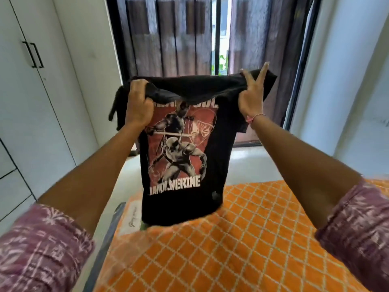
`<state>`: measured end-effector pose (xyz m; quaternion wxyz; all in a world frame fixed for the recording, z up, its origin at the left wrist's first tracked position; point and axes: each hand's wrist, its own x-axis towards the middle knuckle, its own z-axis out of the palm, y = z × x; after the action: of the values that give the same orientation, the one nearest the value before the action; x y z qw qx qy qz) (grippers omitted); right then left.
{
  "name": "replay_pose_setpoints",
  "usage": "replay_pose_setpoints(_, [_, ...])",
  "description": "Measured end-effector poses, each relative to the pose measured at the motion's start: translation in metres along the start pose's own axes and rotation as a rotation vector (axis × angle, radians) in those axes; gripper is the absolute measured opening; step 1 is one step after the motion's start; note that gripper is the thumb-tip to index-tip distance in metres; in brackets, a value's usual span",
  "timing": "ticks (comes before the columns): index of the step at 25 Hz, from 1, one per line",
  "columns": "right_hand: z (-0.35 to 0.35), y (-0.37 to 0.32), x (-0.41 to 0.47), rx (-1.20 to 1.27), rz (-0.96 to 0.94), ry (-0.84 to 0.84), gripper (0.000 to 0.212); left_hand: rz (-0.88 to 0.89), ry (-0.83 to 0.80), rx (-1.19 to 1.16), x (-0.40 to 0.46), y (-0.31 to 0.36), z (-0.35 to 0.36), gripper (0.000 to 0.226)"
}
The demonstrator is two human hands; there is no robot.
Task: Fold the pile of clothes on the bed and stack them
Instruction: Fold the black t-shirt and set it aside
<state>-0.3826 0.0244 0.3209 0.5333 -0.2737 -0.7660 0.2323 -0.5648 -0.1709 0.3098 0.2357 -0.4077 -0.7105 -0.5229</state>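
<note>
Black printed cotton T-shirt held up above the orange diamond-patterned bedspread.
Left hand gripped one shoulder in a fist; right hand pinched the other, two fingers raised.

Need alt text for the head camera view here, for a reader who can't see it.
Two hands hold a black T-shirt with a red Wolverine print up in the air above an orange bedspread. The left hand grips one shoulder in a fist; the right hand pinches the other. Curtains hang behind.
</note>
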Motion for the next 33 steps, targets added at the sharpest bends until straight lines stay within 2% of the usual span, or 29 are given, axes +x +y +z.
replay_pose_setpoints(1, [-0.004,0.000,0.001,-0.021,-0.030,0.012,0.058,0.060,-0.012,0.025,-0.005,0.000,-0.002,0.042])
replay_pose_setpoints(3, [-0.004,0.013,-0.020,-0.067,-0.068,-0.012,0.054,0.053,-0.018,0.030,-0.034,-0.015,-0.003,0.039])
replay_pose_setpoints(8, [0.004,0.090,-0.184,-0.268,-0.033,-0.146,0.054,-0.179,-0.121,-0.026,-0.203,-0.069,0.001,0.042])
replay_pose_setpoints(10, [-0.007,0.119,-0.269,-0.354,0.013,-0.274,0.048,-0.343,-0.212,-0.015,-0.290,-0.090,-0.003,0.040])
replay_pose_setpoints(12, [-0.022,0.145,-0.346,-0.438,0.108,-0.450,0.045,-0.463,-0.389,0.117,-0.373,-0.105,-0.011,0.044])
replay_pose_setpoints(16, [-0.046,0.183,-0.441,-0.687,0.216,-0.799,0.049,-0.547,-0.904,0.409,-0.494,-0.121,-0.033,0.057])
replay_pose_setpoints(18, [-0.057,0.188,-0.460,-0.795,0.278,-0.985,0.051,-0.488,-1.079,0.628,-0.524,-0.120,-0.044,0.066])
replay_pose_setpoints(19, [-0.062,0.189,-0.468,-0.869,0.302,-1.050,0.055,-0.436,-1.107,0.763,-0.533,-0.116,-0.049,0.068])
replay_pose_setpoints(21, [-0.062,0.191,-0.481,-0.976,0.159,-0.996,0.059,-0.357,-1.085,0.980,-0.530,-0.101,-0.052,0.058])
replay_pose_setpoints(23, [-0.057,0.183,-0.491,-1.079,-0.106,-0.996,0.039,-0.075,-1.012,1.022,-0.522,-0.097,-0.047,0.036])
replay_pose_setpoints(25, [-0.050,0.181,-0.497,-1.018,-0.406,-1.133,0.030,0.348,-1.050,1.041,-0.520,-0.096,-0.040,0.007])
replay_pose_setpoints(26, [-0.049,0.178,-0.495,-0.911,-0.388,-1.263,0.028,0.425,-1.088,0.953,-0.519,-0.097,-0.038,0.010])
replay_pose_setpoints(28, [-0.053,0.170,-0.488,-0.837,-0.155,-1.461,0.012,0.152,-1.315,0.831,-0.509,-0.087,-0.040,0.024])
replay_pose_setpoints(29, [-0.056,0.170,-0.486,-0.805,-0.064,-1.499,0.010,0.061,-1.425,0.842,-0.507,-0.086,-0.041,0.026])
replay_pose_setpoints(31, [-0.059,0.174,-0.484,-0.772,0.110,-1.632,0.015,-0.092,-1.652,0.824,-0.497,-0.084,-0.038,0.028])
replay_pose_setpoints(32, [-0.062,0.172,-0.482,-0.729,0.225,-1.709,0.010,-0.191,-1.780,0.793,-0.495,-0.082,-0.037,0.026])
replay_pose_setpoints(33, [-0.064,0.170,-0.483,-0.675,0.363,-1.781,0.015,-0.321,-1.919,0.760,-0.495,-0.079,-0.037,0.024])
